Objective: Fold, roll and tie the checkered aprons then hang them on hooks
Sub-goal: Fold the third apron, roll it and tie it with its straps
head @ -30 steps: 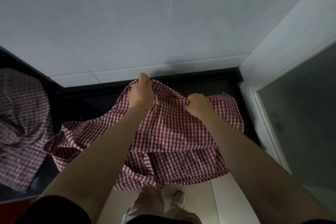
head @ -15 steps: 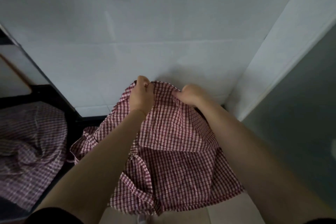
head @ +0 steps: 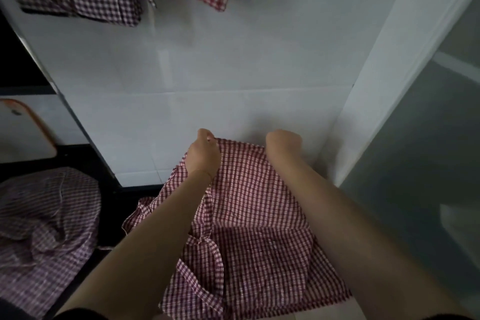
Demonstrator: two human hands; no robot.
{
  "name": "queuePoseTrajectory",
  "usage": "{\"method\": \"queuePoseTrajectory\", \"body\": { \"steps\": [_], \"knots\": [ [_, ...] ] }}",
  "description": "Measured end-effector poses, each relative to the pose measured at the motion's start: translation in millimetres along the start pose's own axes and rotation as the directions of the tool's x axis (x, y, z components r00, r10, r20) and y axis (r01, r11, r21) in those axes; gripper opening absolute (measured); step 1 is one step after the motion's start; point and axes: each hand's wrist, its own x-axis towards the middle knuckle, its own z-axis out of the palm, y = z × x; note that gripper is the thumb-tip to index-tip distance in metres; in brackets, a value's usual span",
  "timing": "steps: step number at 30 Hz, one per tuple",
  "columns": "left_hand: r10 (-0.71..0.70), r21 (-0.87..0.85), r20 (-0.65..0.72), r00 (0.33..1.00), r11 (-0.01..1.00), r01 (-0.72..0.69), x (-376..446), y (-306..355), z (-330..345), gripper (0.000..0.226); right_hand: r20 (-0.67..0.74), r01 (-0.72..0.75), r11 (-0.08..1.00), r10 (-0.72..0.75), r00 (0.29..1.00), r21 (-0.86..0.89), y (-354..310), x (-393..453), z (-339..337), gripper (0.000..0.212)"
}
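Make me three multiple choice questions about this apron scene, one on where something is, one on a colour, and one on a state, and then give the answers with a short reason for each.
1. Where does the purple checked apron lie?
A. on the dark counter at lower left
B. hung on the right door frame
C. draped over the person's right forearm

2. What colour are the checks of the held apron?
A. blue and white
B. red and white
C. green and yellow

3. How is the held apron being handled?
A. rolled up and tied
B. lying flat and untouched
C. held up by its top edge with both hands

Answers:
1 A: it sits crumpled on the dark surface to the left of the arms.
2 B: red and white squares show across the cloth.
3 C: the left hand and the right hand each have a grip on the upper edge, and the cloth hangs open below them.
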Motion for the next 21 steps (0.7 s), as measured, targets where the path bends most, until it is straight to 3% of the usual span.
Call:
{"method": "queuePoseTrajectory", "body": {
  "steps": [3,6,7,10,12,14,16,19,21],
  "knots": [
    [0.003,-0.064,0.007,1.0,0.998,-0.002,3.7,5.8,-4.4,0.017,-0.182,0.203,0.978,-0.192,0.964,0.042,-2.4,2.0,-2.3,0.031],
    [0.017,-0.071,0.058,0.998,0.997,-0.012,8.0,10.4,-5.4,0.018,-0.104,0.301,0.91,-0.283,0.954,0.285,-5.8,3.9,-4.3,0.037],
    [-0.007,-0.065,0.038,0.999,0.998,0.009,9.0,10.1,-6.9,0.018,-0.068,0.293,0.915,-0.286,0.956,0.277,-5.2,4.0,-4.6,0.034],
    [-0.105,-0.055,-0.06,0.993,0.993,0.101,12.2,4.1,-13.7,0.018,-0.047,0.242,0.97,-0.241,0.969,0.005,6.7,1.4,-4.7,0.018],
    [-0.129,-0.039,-0.098,0.987,0.991,0.125,12.1,1.8,-16.7,0.017,-0.016,0.187,0.98,-0.188,0.982,-0.061,15.9,-0.6,-4.3,0.019],
    [-0.144,-0.043,-0.114,0.983,0.989,0.14,12.5,1.4,-17.8,0.016,0.059,0.118,0.989,-0.113,0.992,-0.088,20.2,0.2,-9.2,0.022],
    [-0.163,-0.056,-0.109,0.981,0.986,0.157,14.1,0.6,-19.5,0.015,0.188,0.09,0.991,-0.07,0.98,-0.103,23.4,3.0,-14.8,0.038],
    [-0.171,-0.082,-0.071,0.983,0.983,0.165,19.0,-3.7,-20.4,0.018,0.391,0.135,0.986,-0.162,0.906,0.097,30.0,8.0,-20.7,0.071],
    [-0.154,-0.103,-0.029,0.988,0.983,0.15,19.1,-3.4,-15.7,0.019,0.459,0.087,0.967,-0.191,0.868,0.238,30.3,5.8,-21.8,0.072]
  ]
}}
